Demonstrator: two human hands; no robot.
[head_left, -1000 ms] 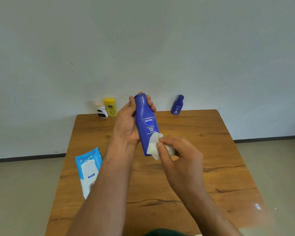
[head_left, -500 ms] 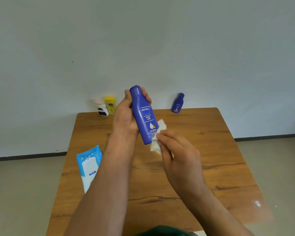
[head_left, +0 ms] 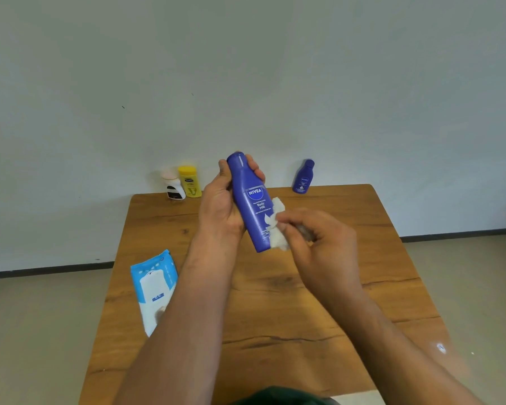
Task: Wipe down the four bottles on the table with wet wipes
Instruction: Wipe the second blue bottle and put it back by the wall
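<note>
My left hand (head_left: 221, 206) grips a tall blue Nivea bottle (head_left: 253, 200) by its upper part, cap end up, tilted over the table. My right hand (head_left: 319, 244) pinches a crumpled white wet wipe (head_left: 278, 226) against the bottle's lower right side. At the table's back edge stand three more bottles: a small white one with a pale cap (head_left: 173, 185), a yellow one (head_left: 189, 181) beside it, and a small blue one (head_left: 303, 176) to the right.
A blue and white pack of wet wipes (head_left: 155, 285) lies near the left edge of the wooden table (head_left: 275, 302). A plain wall rises right behind the table. Beige floor shows on both sides.
The wipe has slid from the bottle's front base round to its right side. The bottle has risen a little and tilted, showing more of its label.
</note>
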